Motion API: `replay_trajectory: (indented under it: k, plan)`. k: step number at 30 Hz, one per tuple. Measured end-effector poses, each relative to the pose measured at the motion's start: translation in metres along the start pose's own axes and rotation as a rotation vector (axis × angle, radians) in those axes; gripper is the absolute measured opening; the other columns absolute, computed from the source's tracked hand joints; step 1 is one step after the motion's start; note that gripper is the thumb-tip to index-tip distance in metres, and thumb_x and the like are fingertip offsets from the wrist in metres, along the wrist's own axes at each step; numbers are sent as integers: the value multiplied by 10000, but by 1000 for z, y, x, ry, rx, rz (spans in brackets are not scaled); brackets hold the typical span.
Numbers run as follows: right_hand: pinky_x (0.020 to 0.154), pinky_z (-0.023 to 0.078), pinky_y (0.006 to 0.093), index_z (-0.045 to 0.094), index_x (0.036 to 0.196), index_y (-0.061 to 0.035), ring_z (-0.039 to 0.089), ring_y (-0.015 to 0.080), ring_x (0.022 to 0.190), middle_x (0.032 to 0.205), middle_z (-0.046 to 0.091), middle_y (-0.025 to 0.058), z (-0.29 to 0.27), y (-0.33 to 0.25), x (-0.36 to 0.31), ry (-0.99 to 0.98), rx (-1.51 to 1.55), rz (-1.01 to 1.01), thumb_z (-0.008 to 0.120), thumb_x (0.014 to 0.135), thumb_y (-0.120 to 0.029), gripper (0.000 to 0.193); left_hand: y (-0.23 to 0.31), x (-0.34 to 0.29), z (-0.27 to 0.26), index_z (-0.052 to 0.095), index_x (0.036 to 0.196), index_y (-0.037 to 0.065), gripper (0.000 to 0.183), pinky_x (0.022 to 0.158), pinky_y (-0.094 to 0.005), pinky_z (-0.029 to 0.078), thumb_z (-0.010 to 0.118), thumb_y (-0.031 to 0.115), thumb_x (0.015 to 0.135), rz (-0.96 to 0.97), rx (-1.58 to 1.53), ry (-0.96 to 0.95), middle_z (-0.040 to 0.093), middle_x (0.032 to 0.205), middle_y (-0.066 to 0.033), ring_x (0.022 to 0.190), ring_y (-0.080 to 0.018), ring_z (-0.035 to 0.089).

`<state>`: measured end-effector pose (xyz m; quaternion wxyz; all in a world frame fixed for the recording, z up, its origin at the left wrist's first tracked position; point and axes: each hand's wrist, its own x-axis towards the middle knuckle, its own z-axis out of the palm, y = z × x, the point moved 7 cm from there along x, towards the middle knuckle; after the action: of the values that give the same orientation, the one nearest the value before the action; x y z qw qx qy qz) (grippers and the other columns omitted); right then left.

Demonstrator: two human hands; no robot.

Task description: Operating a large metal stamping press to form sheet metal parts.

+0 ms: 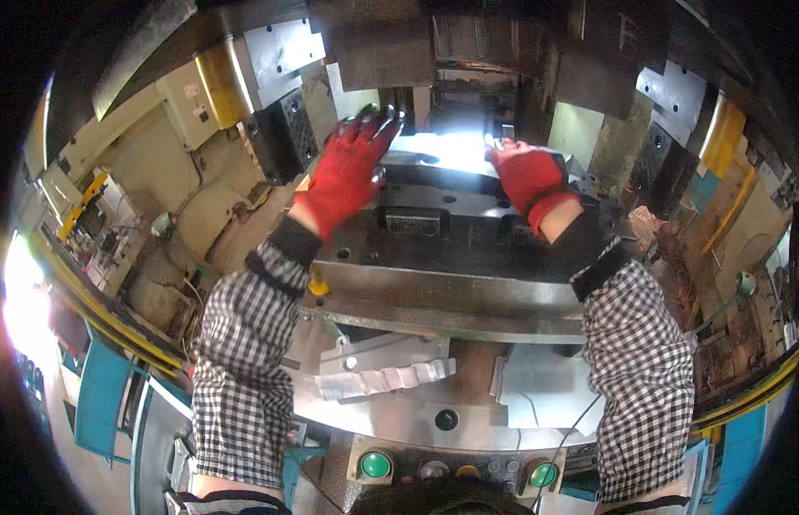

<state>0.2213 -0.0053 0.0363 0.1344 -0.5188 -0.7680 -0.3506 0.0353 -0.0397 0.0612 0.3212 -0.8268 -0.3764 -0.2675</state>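
A bright, shiny metal sheet (442, 153) lies at the far side of the die block, partly washed out by glare. My left hand (348, 167), in a red glove with dark fingertips, is at the sheet's left end with its fingers stretched out and apart. My right hand (530, 176), gloved the same way, has its fingers curled at the sheet's right end; the glare blurs the exact contact. Below both hands is the dark steel die (477, 245), with bolt holes and a raised block. A small yellow piece (318, 281) stands at its left front.
Formed silver metal parts (384, 378) and flat metal sheets (547, 386) lie on the near ledge. A control panel with green buttons (375, 464) sits at the lower edge. Yellow guide posts (221, 81) flank the press, and dark tooling (382, 43) hangs above. A cable (580, 419) crosses the right sheets.
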Motion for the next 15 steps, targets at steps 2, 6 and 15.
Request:
replay_trajectory:
  k: [2, 6, 15]
  plan:
    - [579, 481, 353, 460, 1033, -117, 584, 261, 734, 885, 566, 118, 9, -8, -1, -4, -34, -104, 410, 800, -125, 239, -18, 12, 36, 395, 1194, 49, 582, 961, -399, 264, 591, 109, 649, 32, 6, -123, 410, 1208, -168, 1146, -308, 359]
    - [590, 471, 352, 426, 1124, -102, 568, 268, 762, 904, 554, 124, 7, -8, -12, 19, 12, -153, 436, 795, -142, 331, -32, 24, 82, 469, 1130, 96, 439, 891, -380, 353, 504, 65, 693, 48, -220, -309, 492, 1114, -115, 1050, -248, 457]
    - [767, 436, 364, 440, 1137, -109, 502, 240, 979, 1092, 502, 86, -4, 14, -47, 18, 244, -196, 586, 720, -315, 488, -26, 25, 99, 515, 957, 0, 279, 790, -345, 418, 515, 39, 681, 17, -342, -338, 538, 976, -162, 929, -303, 510]
